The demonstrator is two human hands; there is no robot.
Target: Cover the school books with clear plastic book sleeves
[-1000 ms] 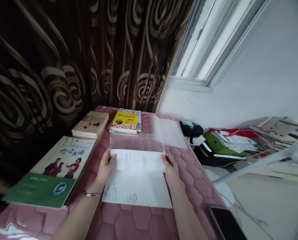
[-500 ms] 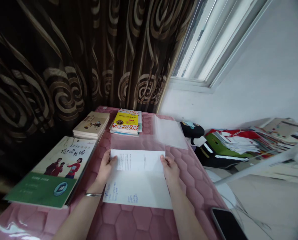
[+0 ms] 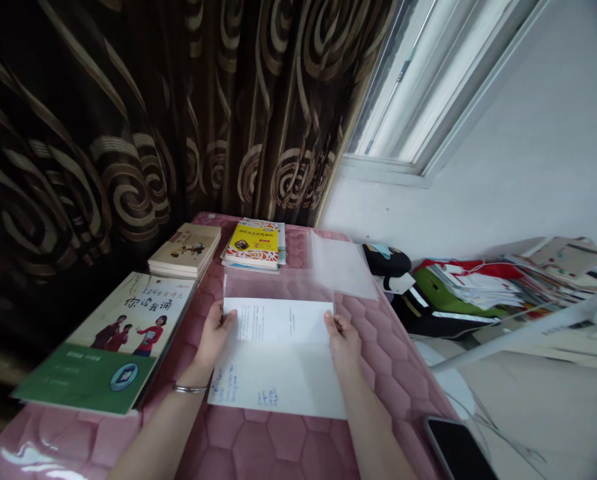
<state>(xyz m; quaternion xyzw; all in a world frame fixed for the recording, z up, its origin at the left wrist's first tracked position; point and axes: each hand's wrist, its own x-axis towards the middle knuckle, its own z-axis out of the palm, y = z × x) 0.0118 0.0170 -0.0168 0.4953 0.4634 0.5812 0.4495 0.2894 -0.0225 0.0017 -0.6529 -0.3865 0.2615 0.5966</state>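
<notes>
A bare patch of pink tabletop [image 3: 273, 447] lies open below the white paper [image 3: 293, 380], with the forearms [image 3: 168, 430] walling it in on both sides. Left of the left fingers [image 3: 228, 320], the large green-and-white book [image 3: 111, 333] narrows the way to a thin strip. Only a slim gap parts the beige books [image 3: 185, 247] from the yellow book [image 3: 253, 241], and the curtain [image 3: 228, 107] rises behind. A wider lane runs right of the right fingers [image 3: 331, 323], met by the phone [image 3: 461, 450] at its near end and a clear sheet [image 3: 343, 263] at its far end.

Paper [image 3: 298, 373] is white, blue handwriting [image 3: 267, 397]; bench [image 3: 388, 353] pink, hexagon pattern; far-edge book [image 3: 254, 241] yellow; curtain [image 3: 153, 100] brown, tan swirls.
</notes>
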